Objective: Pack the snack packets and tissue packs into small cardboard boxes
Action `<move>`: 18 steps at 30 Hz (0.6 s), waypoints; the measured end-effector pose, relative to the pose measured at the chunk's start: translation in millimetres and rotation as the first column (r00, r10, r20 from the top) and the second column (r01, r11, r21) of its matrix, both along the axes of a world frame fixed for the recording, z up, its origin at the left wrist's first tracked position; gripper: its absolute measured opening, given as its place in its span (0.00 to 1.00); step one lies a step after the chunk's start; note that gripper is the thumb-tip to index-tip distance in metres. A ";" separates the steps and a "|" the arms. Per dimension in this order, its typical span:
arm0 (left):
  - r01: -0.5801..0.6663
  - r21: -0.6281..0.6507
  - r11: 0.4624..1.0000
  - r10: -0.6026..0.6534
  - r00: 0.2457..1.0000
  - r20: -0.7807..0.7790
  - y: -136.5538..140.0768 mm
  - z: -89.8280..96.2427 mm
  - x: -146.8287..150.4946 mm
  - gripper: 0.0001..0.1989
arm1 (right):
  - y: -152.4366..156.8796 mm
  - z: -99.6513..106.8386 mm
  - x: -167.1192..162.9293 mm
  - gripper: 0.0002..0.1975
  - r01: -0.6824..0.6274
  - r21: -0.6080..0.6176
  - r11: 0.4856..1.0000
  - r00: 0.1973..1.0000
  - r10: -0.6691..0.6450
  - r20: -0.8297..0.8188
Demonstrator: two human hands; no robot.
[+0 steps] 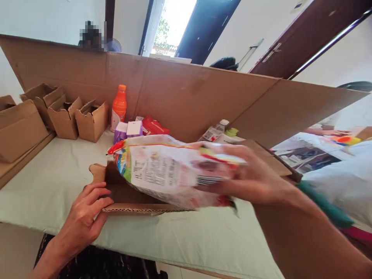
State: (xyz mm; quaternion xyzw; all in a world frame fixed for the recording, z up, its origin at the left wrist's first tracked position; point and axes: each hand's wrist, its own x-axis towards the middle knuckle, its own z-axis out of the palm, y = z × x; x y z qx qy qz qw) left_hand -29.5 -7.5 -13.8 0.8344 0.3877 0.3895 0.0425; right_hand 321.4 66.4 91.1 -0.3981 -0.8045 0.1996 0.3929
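A tall cardboard screen [186, 97] stood behind the table [58, 174]. On the table lay an open box [128, 201]. Over it the right hand [255, 182] gripped a blurred snack bag [174, 170], held flat. The left hand [84, 217] pinched the box's near flap, fingers curled. Small boxes [78, 118], an orange bottle [119, 106] and purple cartons [128, 130] stood behind.

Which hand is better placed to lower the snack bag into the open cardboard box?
The right hand: it already grips the snack bag directly above the cardboard box. The left hand is occupied, holding the box's near edge.
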 end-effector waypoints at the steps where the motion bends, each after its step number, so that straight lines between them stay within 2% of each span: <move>1: 0.003 0.005 1.000 -0.003 1.000 0.003 -0.1 -1.0 -0.4 0.14 | 1.6 6.9 -16.4 0.22 -0.101 -0.066 0.993 0.992 0.105 0.065; 3: 0.005 0.018 1.000 -0.005 1.000 0.010 -0.4 -3.3 -1.4 0.15 | 7.3 11.4 -44.3 0.20 -0.269 -0.186 0.945 0.943 0.298 0.150; 4: 0.002 0.032 0.999 -0.003 1.000 0.015 -0.5 -4.3 -2.1 0.14 | 10.7 8.8 -53.8 0.21 -0.326 -0.201 0.924 0.918 0.360 0.166; 6: -0.012 0.057 0.998 0.011 1.000 0.026 -0.7 -5.9 -3.8 0.14 | 16.3 -3.8 -60.4 0.22 -0.375 -0.151 0.915 0.895 0.400 0.200; 7: -0.022 0.066 0.998 0.020 0.999 0.029 -0.7 -6.5 -4.6 0.14 | 17.4 -11.8 -57.7 0.22 -0.354 -0.121 0.927 0.895 0.374 0.244; 9: -0.027 0.077 0.997 0.025 0.999 0.026 -0.5 -7.3 -5.9 0.14 | 14.5 -25.2 -44.6 0.19 -0.226 -0.073 0.971 0.900 0.237 0.366; 12: -0.016 0.086 0.996 0.014 1.000 0.022 0.7 -9.0 -6.1 0.13 | -1.8 -27.6 -26.3 0.19 -0.025 -0.013 1.000 0.871 0.028 0.491; 15: -0.019 0.094 0.995 0.016 0.999 0.028 3.4 -11.6 -5.3 0.12 | -19.0 -14.0 -32.7 0.29 0.007 0.072 0.997 0.864 -0.043 0.502; 18: -0.022 0.101 0.995 0.020 1.000 0.020 5.7 -13.4 -5.1 0.12 | -19.8 -4.8 -58.4 0.36 0.001 0.116 0.993 0.860 -0.060 0.507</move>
